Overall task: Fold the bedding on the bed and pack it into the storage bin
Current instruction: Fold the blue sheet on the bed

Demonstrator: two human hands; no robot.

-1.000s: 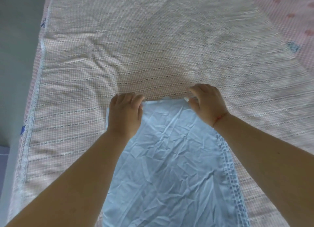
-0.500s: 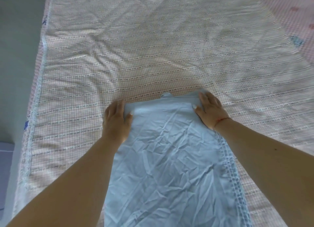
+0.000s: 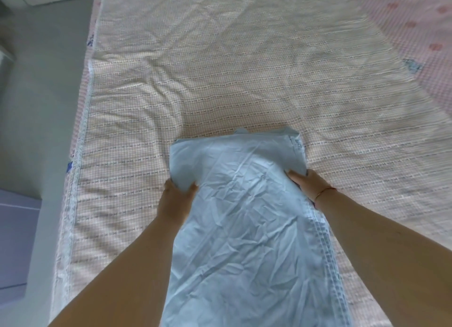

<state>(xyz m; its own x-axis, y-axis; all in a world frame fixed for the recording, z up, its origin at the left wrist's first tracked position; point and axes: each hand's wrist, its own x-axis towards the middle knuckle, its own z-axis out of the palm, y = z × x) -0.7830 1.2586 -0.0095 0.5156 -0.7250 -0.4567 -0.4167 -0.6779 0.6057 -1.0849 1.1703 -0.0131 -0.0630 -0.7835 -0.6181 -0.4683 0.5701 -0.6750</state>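
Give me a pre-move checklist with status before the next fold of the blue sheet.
1. Left hand has the left edge of the light blue sheet: ok, thumb on top, fingers tucked under.
2. Right hand has the right, stitched edge: ok, thumb on top, fingers hidden beneath.
3. Far end squared: not ok, a small flap pokes out past the fold line.
4. Surface smooth: not ok, creased all over.
5. Room ahead to lay the fold on the checked quilt: ok.
6. Storage bin location: cannot tell, not in view.
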